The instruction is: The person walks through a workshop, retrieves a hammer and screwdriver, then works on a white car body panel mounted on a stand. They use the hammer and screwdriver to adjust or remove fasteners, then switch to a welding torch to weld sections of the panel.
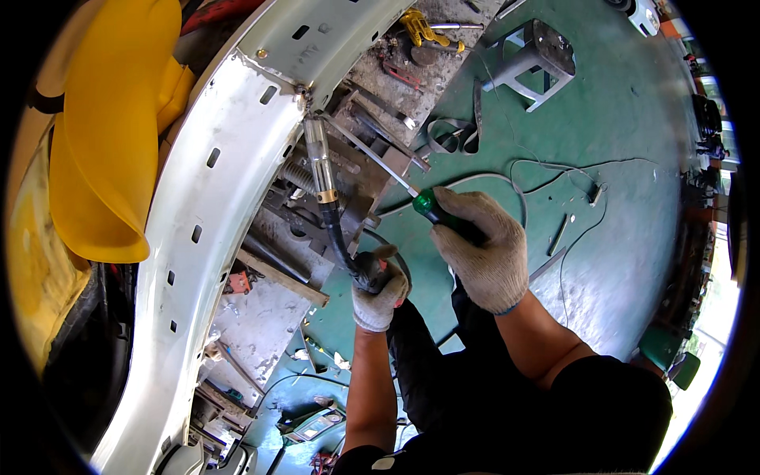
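My left hand [380, 297], in a pale knitted glove, is closed around the handle of a welding torch [342, 241]. The torch's neck and metal nozzle reach up to a joint on a long silver-white metal panel [190, 170]. In a matching glove, my right hand [489, 249] grips a screwdriver [427, 207] by its green and black handle. Its thin shaft slants up and left, with the tip beside the end of the nozzle near the panel's edge. I cannot tell whether the tip or the nozzle touches the panel.
A yellow curved sheet [111, 127] hangs on the left. Metal parts and a wooden strip [281, 275] crowd the bench below the panel. A yellow power tool [423, 32] lies at its far end. A grey stool [538, 59] and loose cables [546, 168] are on the green floor.
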The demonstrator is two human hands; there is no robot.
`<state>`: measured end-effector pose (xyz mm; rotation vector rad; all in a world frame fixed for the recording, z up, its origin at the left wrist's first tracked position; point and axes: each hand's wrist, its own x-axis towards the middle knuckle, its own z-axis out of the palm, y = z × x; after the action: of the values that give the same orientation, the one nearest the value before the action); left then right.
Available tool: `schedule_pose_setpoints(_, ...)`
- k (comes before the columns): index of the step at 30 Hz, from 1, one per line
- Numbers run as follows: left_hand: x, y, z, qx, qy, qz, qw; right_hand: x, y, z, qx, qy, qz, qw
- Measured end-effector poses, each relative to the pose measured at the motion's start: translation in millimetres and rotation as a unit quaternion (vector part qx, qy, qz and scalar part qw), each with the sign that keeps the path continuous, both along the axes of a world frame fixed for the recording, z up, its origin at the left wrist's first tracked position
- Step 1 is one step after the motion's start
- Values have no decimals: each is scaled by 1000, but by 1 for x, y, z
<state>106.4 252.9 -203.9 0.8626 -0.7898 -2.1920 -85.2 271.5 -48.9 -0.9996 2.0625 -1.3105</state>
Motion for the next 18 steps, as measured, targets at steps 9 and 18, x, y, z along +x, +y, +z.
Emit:
schedule_pose_setpoints(9,-3,4,-11,8,25,-5,1000,7,-4,13,45,20,-25,998)
schedule_pose_setpoints(18,-15,5,-10,18,38,-7,999,7,-4,15,40,-44,-49,997)
